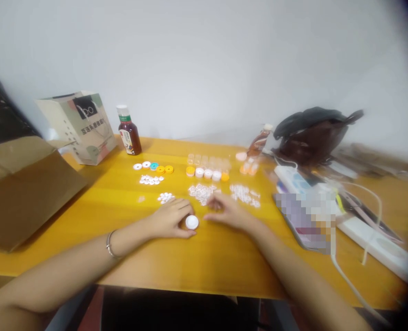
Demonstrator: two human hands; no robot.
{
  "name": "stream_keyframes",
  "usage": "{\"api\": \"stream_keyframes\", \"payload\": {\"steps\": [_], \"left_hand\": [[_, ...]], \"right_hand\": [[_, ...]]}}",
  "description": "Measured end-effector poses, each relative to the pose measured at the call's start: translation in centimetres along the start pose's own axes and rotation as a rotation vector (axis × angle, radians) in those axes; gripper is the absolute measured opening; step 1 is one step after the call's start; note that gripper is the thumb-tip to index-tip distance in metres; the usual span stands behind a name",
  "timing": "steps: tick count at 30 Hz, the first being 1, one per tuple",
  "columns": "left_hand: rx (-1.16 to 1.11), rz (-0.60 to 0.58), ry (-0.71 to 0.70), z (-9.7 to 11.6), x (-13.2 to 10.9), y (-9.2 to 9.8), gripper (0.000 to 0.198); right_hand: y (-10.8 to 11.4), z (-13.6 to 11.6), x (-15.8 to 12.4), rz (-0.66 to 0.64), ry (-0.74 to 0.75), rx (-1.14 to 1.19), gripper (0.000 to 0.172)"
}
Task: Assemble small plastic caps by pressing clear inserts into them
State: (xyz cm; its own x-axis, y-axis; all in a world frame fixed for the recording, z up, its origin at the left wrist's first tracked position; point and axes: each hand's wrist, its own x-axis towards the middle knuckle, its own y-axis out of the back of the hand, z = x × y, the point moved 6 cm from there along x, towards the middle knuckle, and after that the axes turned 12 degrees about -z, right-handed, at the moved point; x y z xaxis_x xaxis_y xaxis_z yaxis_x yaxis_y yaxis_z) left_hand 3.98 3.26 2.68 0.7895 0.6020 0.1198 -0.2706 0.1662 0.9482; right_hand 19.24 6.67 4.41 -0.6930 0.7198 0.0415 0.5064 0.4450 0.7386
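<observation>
My left hand (pixel 172 218) rests low over the table with thumb and fingers curved round a small white round cap (pixel 192 222), its pale face turned up. To the right, my right hand (pixel 227 212) hovers beside a pile of small whitish ring-like pieces (pixel 201 193). Its thumb and fingers are apart, and I see nothing between them. Another scatter of small whitish pieces (pixel 245 195) lies past that hand. Small white discs (pixel 165 197) lie just beyond my left hand, with more white pieces (pixel 151 179) behind them.
Coloured caps (pixel 154 166) and a row of white and orange caps (pixel 208 174) line the table (pixel 148 262), with clear containers (pixel 204 161) behind. A dark bottle (pixel 129 133), paper bag (pixel 86 128) and cardboard box (pixel 27 188) stand left. Right are a phone (pixel 302 225), power strip (pixel 372 243) and dark bag (pixel 310 135).
</observation>
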Motion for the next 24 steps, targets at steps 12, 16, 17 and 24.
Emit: {"api": "stream_keyframes", "payload": {"steps": [12, 16, 17, 24], "left_hand": [[-0.073, -0.013, -0.032, -0.7, 0.4, -0.8, 0.049], [-0.042, 0.013, 0.008, -0.9, 0.3, -1.0, 0.055], [-0.047, 0.015, 0.016, -1.0, 0.3, -1.0, 0.056], [-0.201, 0.007, 0.019, -1.1, 0.4, -0.8, 0.041]], "right_hand": [[-3.7, -0.8, 0.5, -0.187, 0.079, 0.05, 0.037], [-3.9, -1.1, 0.4, -0.172, 0.072, 0.01, 0.034], [-3.9, -1.3, 0.4, -0.169, 0.068, 0.003, 0.032], [-3.7, -1.6, 0.2, -0.136, 0.055, 0.008, 0.019]]}}
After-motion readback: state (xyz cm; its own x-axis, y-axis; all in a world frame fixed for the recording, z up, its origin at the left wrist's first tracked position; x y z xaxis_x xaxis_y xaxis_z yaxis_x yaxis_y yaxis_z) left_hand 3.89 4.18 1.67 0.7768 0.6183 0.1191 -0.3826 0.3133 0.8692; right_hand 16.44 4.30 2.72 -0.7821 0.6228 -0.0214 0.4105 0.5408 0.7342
